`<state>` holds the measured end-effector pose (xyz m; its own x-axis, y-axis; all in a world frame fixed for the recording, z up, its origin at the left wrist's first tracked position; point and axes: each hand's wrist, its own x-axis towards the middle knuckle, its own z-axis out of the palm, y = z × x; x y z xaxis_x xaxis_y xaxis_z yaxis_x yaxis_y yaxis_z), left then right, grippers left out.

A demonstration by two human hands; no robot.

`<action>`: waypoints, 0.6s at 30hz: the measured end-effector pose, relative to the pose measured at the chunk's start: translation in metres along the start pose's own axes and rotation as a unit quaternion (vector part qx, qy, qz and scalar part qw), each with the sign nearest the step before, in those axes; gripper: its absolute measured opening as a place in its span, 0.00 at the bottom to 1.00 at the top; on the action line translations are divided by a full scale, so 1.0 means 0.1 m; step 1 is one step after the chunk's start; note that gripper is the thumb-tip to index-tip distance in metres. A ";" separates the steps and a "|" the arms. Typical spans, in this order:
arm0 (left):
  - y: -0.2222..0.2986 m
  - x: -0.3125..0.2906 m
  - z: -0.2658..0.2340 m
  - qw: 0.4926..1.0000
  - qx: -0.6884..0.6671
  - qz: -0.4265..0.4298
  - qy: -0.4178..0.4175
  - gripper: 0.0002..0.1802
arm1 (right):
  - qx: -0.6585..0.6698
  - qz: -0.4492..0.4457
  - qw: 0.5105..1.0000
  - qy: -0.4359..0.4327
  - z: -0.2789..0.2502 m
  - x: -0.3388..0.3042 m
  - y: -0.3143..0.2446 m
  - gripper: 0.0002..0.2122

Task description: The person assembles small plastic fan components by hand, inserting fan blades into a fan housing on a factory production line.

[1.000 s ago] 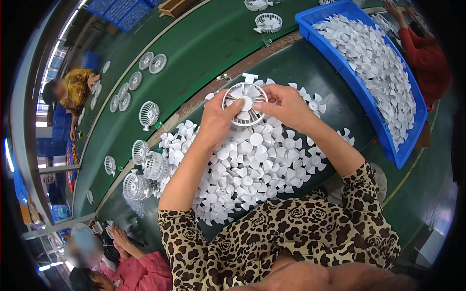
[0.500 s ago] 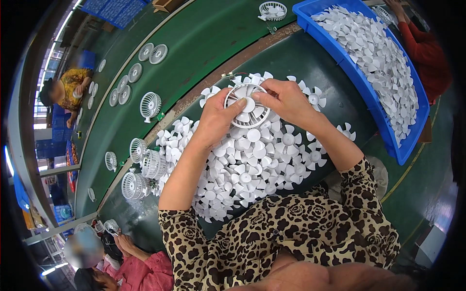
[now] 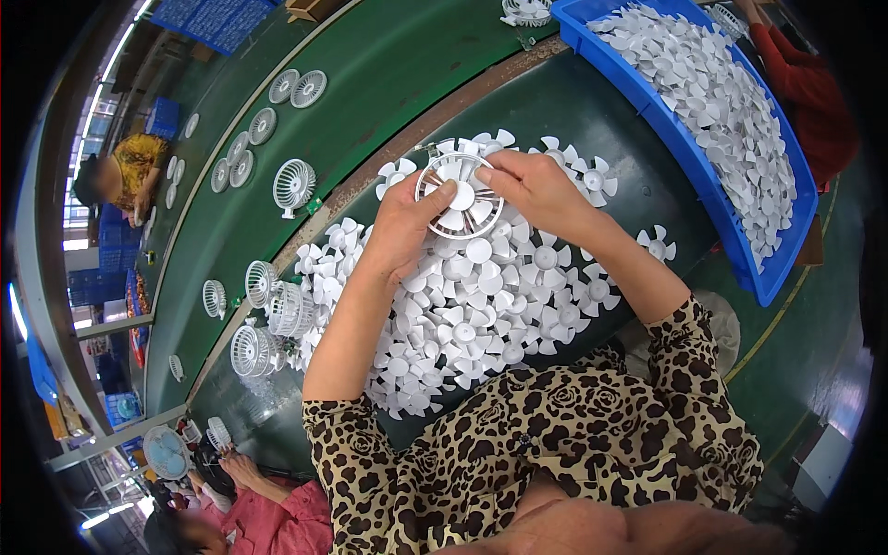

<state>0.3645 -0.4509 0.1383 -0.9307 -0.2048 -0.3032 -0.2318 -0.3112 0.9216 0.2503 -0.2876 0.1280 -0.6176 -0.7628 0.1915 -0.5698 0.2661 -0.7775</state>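
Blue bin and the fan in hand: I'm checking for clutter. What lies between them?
In the head view, between the blue bin and the round fan part sit the right hand, a few loose white blades, then bare green tabletop.

A blue bin of white blades sits right of white fan grilles on the green conveyor belt.

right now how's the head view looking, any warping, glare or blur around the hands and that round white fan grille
In the head view: fisheye warp bends the green conveyor belt and the blue plastic bin toward a black rim; the left hand, right hand and round white fan grille look sharp and evenly lit; the pile of white plastic fan blades shows no harsh glare; bright windows wash out the far left edge.
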 end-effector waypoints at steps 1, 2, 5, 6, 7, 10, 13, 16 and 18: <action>-0.01 0.00 -0.01 1.000 0.000 0.001 0.001 0.16 | 0.120 0.066 0.990 -0.046 -0.03 0.01 -0.04 0.10; -0.03 0.00 -0.02 0.999 0.023 0.031 0.030 0.17 | 0.237 0.130 0.958 -0.092 -0.05 0.01 -0.09 0.09; 0.02 -0.11 0.07 0.854 0.389 0.278 0.207 0.22 | 0.272 0.137 0.945 -0.121 -0.02 0.01 -0.08 0.11; 0.10 -0.18 0.02 0.765 0.512 0.357 0.157 0.27 | 0.268 0.142 0.944 -0.128 -0.01 -0.01 -0.07 0.11; 0.16 -0.24 0.02 0.751 0.546 0.364 0.068 0.28 | 0.268 0.154 0.941 -0.138 -0.03 -0.03 -0.11 0.11; 0.24 -0.44 0.02 0.675 0.646 0.353 -0.050 0.31 | 0.256 0.136 0.945 -0.153 0.03 -0.08 -0.18 0.13; 0.16 -0.60 -0.01 0.635 0.689 0.342 -0.064 0.33 | 0.226 0.131 0.953 -0.154 0.08 -0.27 -0.32 0.16; 0.04 -0.74 0.06 0.626 0.701 0.335 -0.066 0.30 | 0.221 0.134 0.953 -0.158 0.12 -0.43 -0.33 0.15; -0.04 -0.82 0.10 0.619 0.693 0.370 -0.022 0.26 | 0.214 0.120 0.956 -0.164 0.15 -0.49 -0.36 0.16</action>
<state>0.4392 -0.4231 0.1621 -0.9270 0.2198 0.3037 0.2707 0.9530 0.1364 0.3088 -0.2687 0.1375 -0.4593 -0.8727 -0.1659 -0.1165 0.2443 -0.9627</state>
